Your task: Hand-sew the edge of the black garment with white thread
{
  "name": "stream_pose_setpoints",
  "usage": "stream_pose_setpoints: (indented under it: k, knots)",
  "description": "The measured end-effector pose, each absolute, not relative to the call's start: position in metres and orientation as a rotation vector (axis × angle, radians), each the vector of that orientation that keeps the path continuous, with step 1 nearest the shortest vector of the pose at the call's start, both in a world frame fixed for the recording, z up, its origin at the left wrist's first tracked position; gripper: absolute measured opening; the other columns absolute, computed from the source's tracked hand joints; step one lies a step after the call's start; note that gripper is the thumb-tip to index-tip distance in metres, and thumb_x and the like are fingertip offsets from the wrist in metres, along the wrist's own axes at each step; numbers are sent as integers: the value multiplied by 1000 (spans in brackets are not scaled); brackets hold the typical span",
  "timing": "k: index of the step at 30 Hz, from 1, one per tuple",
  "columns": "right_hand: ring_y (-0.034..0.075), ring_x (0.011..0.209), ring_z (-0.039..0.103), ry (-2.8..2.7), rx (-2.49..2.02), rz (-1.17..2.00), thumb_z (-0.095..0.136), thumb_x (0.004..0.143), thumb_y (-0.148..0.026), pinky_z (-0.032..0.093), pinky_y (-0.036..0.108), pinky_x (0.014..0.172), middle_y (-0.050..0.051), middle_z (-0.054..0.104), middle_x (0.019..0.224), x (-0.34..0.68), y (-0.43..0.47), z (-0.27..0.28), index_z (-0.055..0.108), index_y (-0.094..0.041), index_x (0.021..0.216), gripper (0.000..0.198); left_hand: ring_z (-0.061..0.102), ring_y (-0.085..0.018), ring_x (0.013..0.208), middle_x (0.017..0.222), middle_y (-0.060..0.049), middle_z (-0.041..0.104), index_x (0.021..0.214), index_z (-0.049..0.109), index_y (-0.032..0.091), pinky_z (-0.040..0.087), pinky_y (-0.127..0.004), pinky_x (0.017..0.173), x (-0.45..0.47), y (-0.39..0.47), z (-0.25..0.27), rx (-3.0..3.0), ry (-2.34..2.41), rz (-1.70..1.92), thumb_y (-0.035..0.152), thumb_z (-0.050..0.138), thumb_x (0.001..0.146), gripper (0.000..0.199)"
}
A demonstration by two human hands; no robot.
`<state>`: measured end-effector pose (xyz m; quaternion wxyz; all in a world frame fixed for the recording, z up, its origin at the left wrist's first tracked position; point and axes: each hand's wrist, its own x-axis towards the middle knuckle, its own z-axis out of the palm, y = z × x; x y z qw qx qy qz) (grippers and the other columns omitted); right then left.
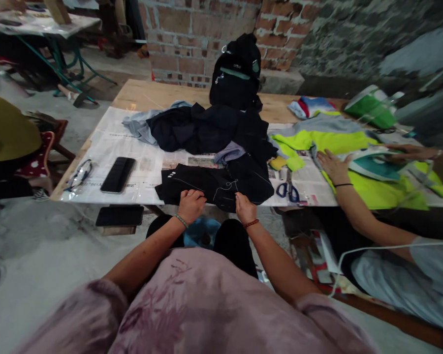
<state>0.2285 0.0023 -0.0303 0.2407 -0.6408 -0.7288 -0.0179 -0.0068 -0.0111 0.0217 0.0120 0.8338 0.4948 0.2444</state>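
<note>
A black garment (199, 178) with small white stripes and a thin pale cord (227, 187) lies along the table's front edge. My left hand (192, 206), wearing a green bracelet, has its fingers curled over the garment's near edge. At the garment's right part, my right hand (245, 208) pinches the fabric close to the cord; its fingertips are partly hidden. Dark navy clothes (195, 128) are heaped just behind. Blue-handled scissors (288, 189) rest right of the garment.
Newspaper (147, 169) covers the table, bearing a phone (118, 174) and glasses (80, 174) at left. A black backpack (234, 73) stands behind. At right, a co-worker's hands press a neon-yellow garment (372, 182) with an iron (376, 164); a white cord (369, 248) hangs nearby.
</note>
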Motion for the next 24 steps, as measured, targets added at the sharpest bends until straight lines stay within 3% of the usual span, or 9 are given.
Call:
stream_pose_setpoints:
  k: [10, 16, 20, 24]
  knots:
    - [16, 76, 60, -1955, -1737, 8, 28, 91, -31, 45, 25, 64, 11, 65, 92, 229, -1, -30, 60, -14, 107, 40, 51, -18, 88, 94, -4, 63, 86, 64, 23, 27, -41, 85, -19, -17, 3, 2614, 1433, 806, 12, 46, 78, 22]
    - [17, 84, 60, -1907, -1631, 102, 27, 90, -31, 48, 29, 73, 12, 64, 97, 232, -3, -24, 59, -14, 104, 39, 51, -20, 91, 95, -6, 63, 96, 64, 24, 28, -42, 86, -24, -12, -2, 2612, 1405, 813, 21, 51, 78, 23]
    - [17, 87, 59, -1846, -1542, 102, 28, 90, -30, 48, 30, 78, 11, 63, 94, 228, -9, -8, 58, -14, 104, 37, 51, -19, 90, 93, -5, 63, 90, 66, 26, 28, -42, 86, -27, -14, -4, 2615, 1391, 836, 24, 52, 79, 18]
    - [16, 86, 58, -1923, -1474, 173, 27, 90, -25, 48, 30, 78, 10, 61, 92, 213, -15, 15, 52, -16, 115, 37, 51, -18, 89, 93, -4, 63, 85, 67, 27, 28, -41, 87, -27, -15, -6, 2589, 1408, 853, 23, 52, 79, 17]
